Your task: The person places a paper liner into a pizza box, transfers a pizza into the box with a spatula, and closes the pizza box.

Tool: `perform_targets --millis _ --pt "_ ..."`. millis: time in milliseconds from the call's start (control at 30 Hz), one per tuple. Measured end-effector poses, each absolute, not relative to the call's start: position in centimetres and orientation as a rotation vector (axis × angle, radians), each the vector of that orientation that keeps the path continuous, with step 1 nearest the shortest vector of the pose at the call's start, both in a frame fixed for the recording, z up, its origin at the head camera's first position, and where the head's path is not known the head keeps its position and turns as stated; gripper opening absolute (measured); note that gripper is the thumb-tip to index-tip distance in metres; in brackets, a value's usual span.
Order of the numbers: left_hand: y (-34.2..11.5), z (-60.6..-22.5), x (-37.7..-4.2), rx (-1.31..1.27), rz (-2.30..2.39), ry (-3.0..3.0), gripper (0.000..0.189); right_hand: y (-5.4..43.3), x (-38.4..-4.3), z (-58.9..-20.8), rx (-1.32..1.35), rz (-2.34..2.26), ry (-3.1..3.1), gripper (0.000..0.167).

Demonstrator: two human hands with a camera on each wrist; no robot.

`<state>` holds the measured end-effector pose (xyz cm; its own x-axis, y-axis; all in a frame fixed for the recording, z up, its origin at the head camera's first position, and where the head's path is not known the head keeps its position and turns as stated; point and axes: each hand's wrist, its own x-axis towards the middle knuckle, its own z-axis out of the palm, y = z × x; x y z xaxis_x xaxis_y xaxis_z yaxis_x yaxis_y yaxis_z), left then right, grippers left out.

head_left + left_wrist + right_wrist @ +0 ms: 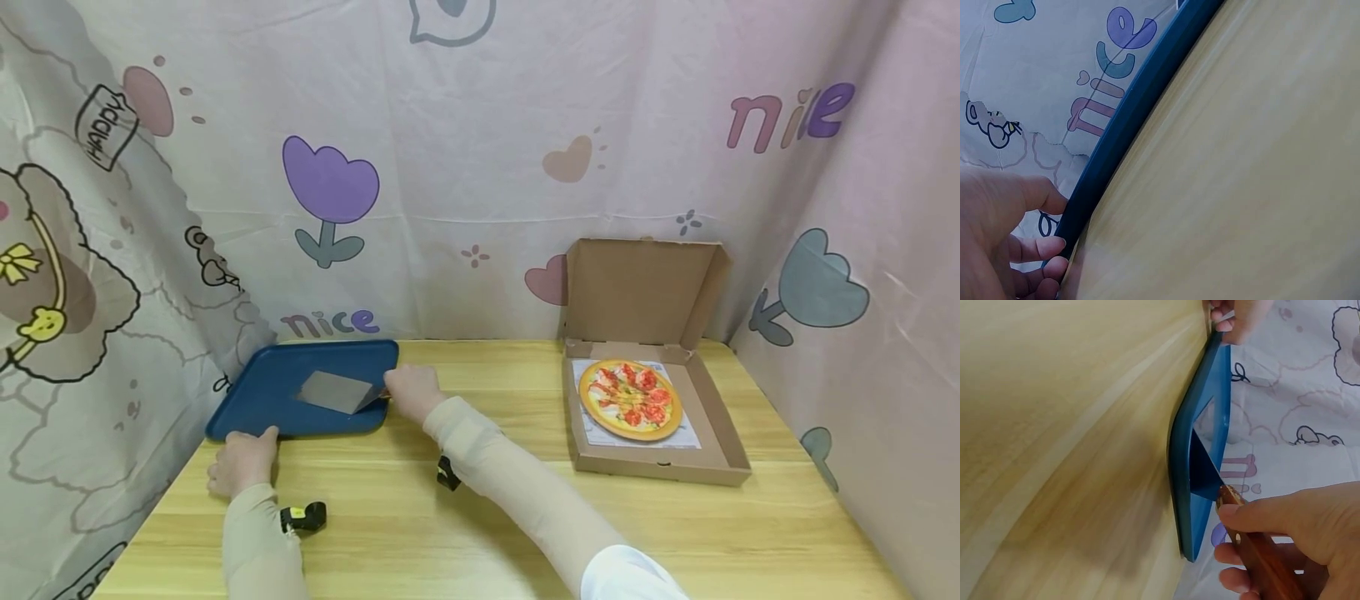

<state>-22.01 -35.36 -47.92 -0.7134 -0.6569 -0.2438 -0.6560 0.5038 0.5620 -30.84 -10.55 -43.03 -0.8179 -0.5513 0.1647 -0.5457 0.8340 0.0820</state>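
A pizza spatula with a broad flat metal blade (336, 392) lies over the blue tray (258, 392) at the back left of the table. My right hand (415, 392) grips its brown wooden handle (1260, 556) near the tray's right side. The blade points left across the tray; whether it touches the surface I cannot tell. At the tray's front left corner my left hand (243, 464) pinches the rim. In the left wrist view, the thumb is at the upper side of the rim (1129, 119) and the fingertips are at its lower edge.
An open cardboard box (637, 292) stands at the back right, lid raised. Inside it a pizza (630, 400) with red toppings lies on a printed paper sheet (682, 439). A patterned curtain (472, 167) hangs behind and beside the wooden table (480, 517).
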Motion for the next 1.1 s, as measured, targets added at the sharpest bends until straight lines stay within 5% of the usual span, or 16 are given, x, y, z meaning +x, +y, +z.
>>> perform_targets --millis 667,933,1100 --pt "-35.4 -48.0 -22.1 1.196 -1.003 -2.731 0.081 -12.6 -30.9 -43.3 0.798 -0.057 -2.821 0.02" --pt "-35.3 -48.1 -22.1 1.194 -1.002 -2.727 0.082 -12.4 -30.7 -43.4 0.786 -0.05 -2.817 0.012" --pt "-35.3 -48.0 -22.1 1.197 -1.015 -2.712 0.081 -11.9 -30.5 -43.5 0.784 -0.037 -2.801 0.031"
